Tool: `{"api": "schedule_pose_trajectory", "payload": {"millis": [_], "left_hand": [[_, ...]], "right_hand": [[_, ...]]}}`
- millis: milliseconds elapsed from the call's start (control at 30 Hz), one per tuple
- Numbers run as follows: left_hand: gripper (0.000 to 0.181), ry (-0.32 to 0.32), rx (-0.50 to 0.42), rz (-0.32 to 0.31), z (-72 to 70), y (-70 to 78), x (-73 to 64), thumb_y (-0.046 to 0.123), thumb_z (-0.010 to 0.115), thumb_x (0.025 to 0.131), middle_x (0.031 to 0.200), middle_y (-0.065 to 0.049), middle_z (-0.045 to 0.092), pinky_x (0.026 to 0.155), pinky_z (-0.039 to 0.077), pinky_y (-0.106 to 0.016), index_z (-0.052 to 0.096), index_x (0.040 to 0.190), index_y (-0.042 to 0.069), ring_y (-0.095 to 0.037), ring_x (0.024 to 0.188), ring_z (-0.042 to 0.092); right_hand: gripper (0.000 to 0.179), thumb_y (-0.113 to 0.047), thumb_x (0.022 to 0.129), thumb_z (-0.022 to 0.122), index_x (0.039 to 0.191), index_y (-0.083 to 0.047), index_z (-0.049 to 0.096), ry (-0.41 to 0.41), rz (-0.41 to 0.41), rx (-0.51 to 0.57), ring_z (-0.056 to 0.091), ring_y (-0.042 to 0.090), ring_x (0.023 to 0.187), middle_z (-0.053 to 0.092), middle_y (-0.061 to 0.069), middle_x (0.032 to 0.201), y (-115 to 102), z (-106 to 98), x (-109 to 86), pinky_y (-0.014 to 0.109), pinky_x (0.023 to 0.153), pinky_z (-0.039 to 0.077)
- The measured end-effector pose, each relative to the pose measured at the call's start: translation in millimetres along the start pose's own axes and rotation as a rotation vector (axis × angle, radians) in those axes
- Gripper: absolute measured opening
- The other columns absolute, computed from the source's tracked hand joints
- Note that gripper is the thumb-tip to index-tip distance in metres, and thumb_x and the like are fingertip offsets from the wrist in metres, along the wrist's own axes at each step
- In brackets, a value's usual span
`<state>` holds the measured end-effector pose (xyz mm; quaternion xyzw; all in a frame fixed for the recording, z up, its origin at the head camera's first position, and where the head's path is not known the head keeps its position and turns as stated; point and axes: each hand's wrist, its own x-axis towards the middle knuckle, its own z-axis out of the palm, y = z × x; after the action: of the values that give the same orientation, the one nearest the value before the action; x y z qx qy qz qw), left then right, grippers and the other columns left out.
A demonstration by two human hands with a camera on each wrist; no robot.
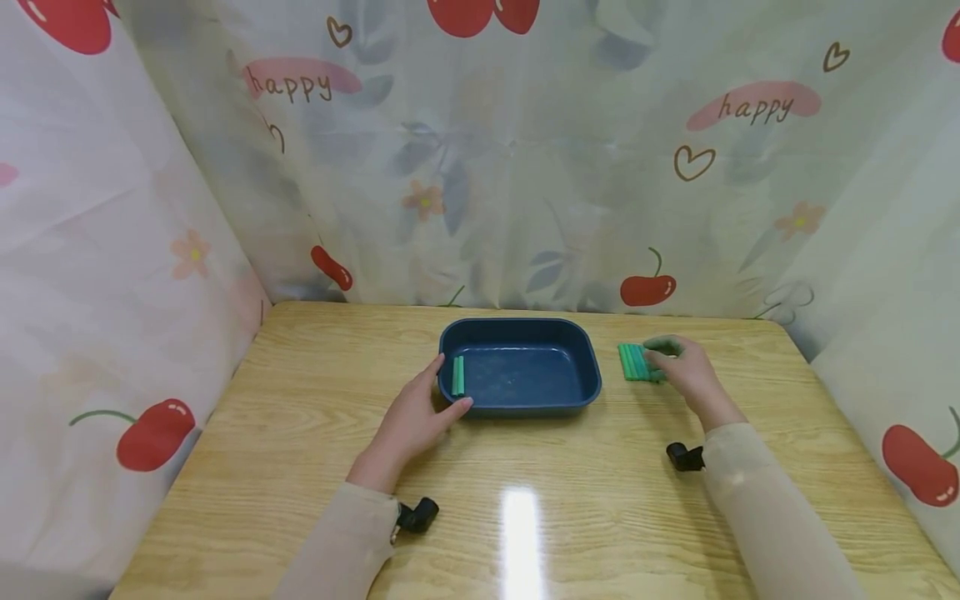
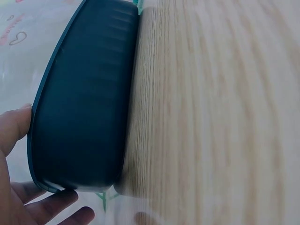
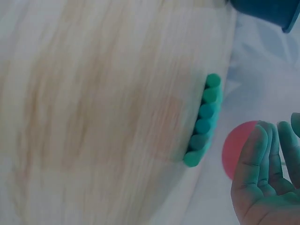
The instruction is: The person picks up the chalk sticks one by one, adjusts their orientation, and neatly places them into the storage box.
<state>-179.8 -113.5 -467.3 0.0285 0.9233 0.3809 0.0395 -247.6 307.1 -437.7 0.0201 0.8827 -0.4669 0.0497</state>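
Note:
A dark blue rectangular tray (image 1: 525, 410) stands near the back middle of the table. My left hand (image 1: 411, 417) holds its left end, thumb on the front rim and fingers around the left side; the left wrist view shows the fingers curving under the rim. Two thin green sticks (image 1: 458, 377) lie side by side inside, against the tray's left wall. To the right of the tray, several round-ended green and teal sticks (image 3: 204, 119) lie in a tight row on the table. Over the right end of that row hovers my right hand (image 1: 681, 372), its fingers apart from the sticks and nothing visible in its grasp.
The wooden table (image 1: 585, 500) has a light glare at its front middle. A printed curtain (image 1: 510, 208) with cherries and hearts hangs close behind it and along both sides. A small black camera (image 1: 417, 516) sits at the left wrist, another (image 1: 684, 457) at the right.

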Motion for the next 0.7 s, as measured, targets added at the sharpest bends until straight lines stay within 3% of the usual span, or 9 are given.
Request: {"api": "schedule_pose_trajectory", "payload": {"millis": [200,433,700], "left_hand": [[0.090,0.000,-0.007,-0.007,-0.5,0.5,0.0,0.054,0.068,0.091,0.162,-0.008,0.030,0.116,0.030,-0.053,0.021,0.162,0.022,-0.030,0.148,0.030],[0.091,0.003,-0.011,-0.006,-0.9,0.0,0.6,0.056,0.067,0.091,0.162,-0.008,0.030,0.116,0.030,-0.053,0.021,0.162,0.023,-0.030,0.148,0.030],[0.091,0.005,-0.006,-0.006,0.0,-0.4,0.4,0.056,0.067,0.091,0.162,-0.008,0.030,0.116,0.030,-0.053,0.020,0.162,0.022,-0.030,0.148,0.030]], "right_hand": [[0.048,-0.026,0.105,0.049,0.141,0.006,0.049,0.012,0.015,-0.020,0.044,0.043,0.129,0.042,0.029,0.146,7.6,-4.8,4.3,0.056,0.104,0.041],[0.051,-0.027,0.106,0.048,0.142,0.008,0.046,-0.001,0.032,-0.031,0.054,0.045,0.119,0.045,0.031,0.142,12.1,-9.0,10.2,0.053,0.100,0.047],[0.050,-0.023,0.105,0.049,0.142,0.010,0.045,-0.023,0.057,-0.035,0.055,0.044,0.120,0.046,0.032,0.141,14.8,-11.7,22.9,0.052,0.101,0.048]]}}
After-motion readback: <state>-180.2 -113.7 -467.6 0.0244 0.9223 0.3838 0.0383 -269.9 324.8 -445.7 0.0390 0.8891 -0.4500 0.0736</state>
